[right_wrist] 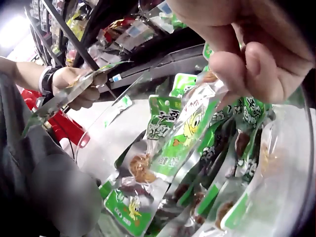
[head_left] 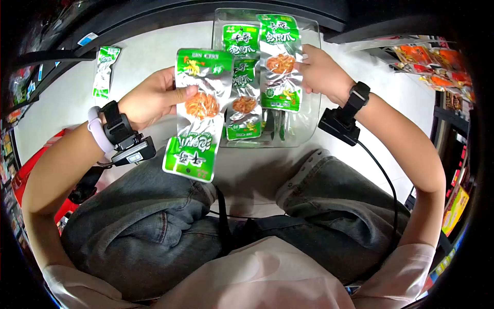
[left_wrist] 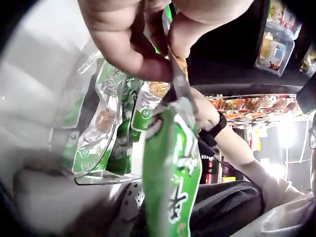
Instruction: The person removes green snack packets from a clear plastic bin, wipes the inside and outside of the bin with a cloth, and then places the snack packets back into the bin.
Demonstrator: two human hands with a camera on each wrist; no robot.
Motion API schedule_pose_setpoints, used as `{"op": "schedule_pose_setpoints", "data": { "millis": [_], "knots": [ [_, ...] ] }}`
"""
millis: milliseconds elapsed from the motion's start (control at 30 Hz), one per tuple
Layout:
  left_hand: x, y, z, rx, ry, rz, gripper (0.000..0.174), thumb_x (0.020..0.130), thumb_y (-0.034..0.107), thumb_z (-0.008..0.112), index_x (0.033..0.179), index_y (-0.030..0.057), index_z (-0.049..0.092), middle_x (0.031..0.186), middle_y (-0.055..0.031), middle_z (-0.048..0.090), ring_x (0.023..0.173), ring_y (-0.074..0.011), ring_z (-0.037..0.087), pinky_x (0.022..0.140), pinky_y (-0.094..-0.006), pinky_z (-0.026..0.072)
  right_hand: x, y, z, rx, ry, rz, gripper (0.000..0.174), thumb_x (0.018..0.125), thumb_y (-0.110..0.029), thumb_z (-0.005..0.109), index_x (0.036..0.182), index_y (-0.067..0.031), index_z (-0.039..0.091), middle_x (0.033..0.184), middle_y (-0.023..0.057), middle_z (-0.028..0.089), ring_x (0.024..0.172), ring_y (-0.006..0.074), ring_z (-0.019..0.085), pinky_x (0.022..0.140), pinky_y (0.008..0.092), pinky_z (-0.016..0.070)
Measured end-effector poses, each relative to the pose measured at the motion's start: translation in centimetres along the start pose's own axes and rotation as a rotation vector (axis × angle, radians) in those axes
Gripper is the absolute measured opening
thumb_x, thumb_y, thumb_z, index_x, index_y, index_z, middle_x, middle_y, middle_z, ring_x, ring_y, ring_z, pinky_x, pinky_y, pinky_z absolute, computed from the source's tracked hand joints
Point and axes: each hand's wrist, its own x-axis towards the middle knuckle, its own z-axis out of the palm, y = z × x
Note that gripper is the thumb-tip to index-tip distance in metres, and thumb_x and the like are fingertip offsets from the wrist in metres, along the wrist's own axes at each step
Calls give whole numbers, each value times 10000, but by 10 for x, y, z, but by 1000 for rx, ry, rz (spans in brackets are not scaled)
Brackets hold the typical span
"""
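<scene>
My left hand (head_left: 149, 99) pinches a green and silver snack packet (head_left: 200, 108) by its side edge, thumb on the front. The packet hangs tilted left of a clear plastic bin (head_left: 309, 123), its printing upside down in the head view. Over the bin, my right hand (head_left: 327, 74) pinches a second snack packet (head_left: 280, 62) by its right edge, held upright. Several more of these packets (right_wrist: 140, 168) lie close together in the bin, seen best in the right wrist view. Part of the right hand's fingers is hidden behind its packet.
One more packet (head_left: 105, 72) lies on the pale floor at the left, by a dark shelf edge (head_left: 154, 21). Shelves with orange-red packets (head_left: 417, 54) stand at the right. A red object (right_wrist: 64, 126) is at the left. A cable (head_left: 383, 172) hangs from the right wrist camera.
</scene>
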Motion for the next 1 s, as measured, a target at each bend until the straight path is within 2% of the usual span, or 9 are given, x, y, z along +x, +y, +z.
{"op": "schedule_pose_setpoints", "data": {
  "millis": [233,433,633,700,767,833,900,967,1000],
  "knots": [
    [1,6,6,-4,124,-15,281,871,203,554,1110,60,510,1069,-44,584,977,-116,565,864,-311,467,-26,-9,-26,-168,5,-33,288,810,-81,512,1043,80,456,623,88,543,404,124,493,356,255,355],
    [15,20,31,201,225,46,281,858,170,558,1102,37,519,1003,-33,601,897,-98,579,789,-257,477,-31,-14,-46,-139,-51,-17,362,805,-89,510,1103,94,416,714,100,562,410,96,476,332,223,308],
    [53,30,55,326,74,-19,289,879,185,525,1131,47,506,1018,-49,587,872,-112,564,731,-286,494,-36,-20,-50,-223,-16,-42,446,824,-94,497,1199,113,370,855,149,564,549,134,528,451,246,415],
    [83,31,60,571,133,-98,268,874,178,531,1090,19,529,968,-66,597,820,-136,583,688,-285,519,-36,-19,-51,-283,50,-76,395,820,-85,511,1156,101,418,817,158,579,578,154,542,485,275,429],
    [132,17,40,1365,-47,203,245,858,164,553,1031,-10,557,923,-85,606,760,-158,601,624,-277,540,-39,-22,-58,-378,79,-149,369,813,-82,521,1125,97,444,789,169,583,580,178,547,511,293,435],
    [165,16,33,1276,52,303,230,842,151,567,987,-27,570,871,-96,614,694,-163,616,589,-268,546,-40,-25,-68,-620,142,-272,304,792,-76,544,1041,93,497,713,201,584,594,246,558,574,329,445],
    [176,28,33,1483,52,513,216,824,136,582,958,-34,570,827,-97,618,688,-160,625,577,-261,542,-37,-13,-74,-726,307,-471,317,792,-84,547,1054,89,501,724,203,590,603,273,552,581,333,446],
    [186,31,30,1650,146,522,203,804,138,580,925,-24,576,786,-96,627,660,-163,632,549,-269,529,-41,-15,-76,-694,324,-422,346,794,-85,549,1089,84,484,718,193,590,567,249,547,547,326,442],
    [190,33,27,1618,150,386,207,791,144,577,921,-17,579,787,-100,632,658,-169,635,542,-279,523,-45,-16,-77,-659,341,-371,376,796,-86,550,1123,79,466,713,183,590,531,224,541,514,319,438]
  ]
}}
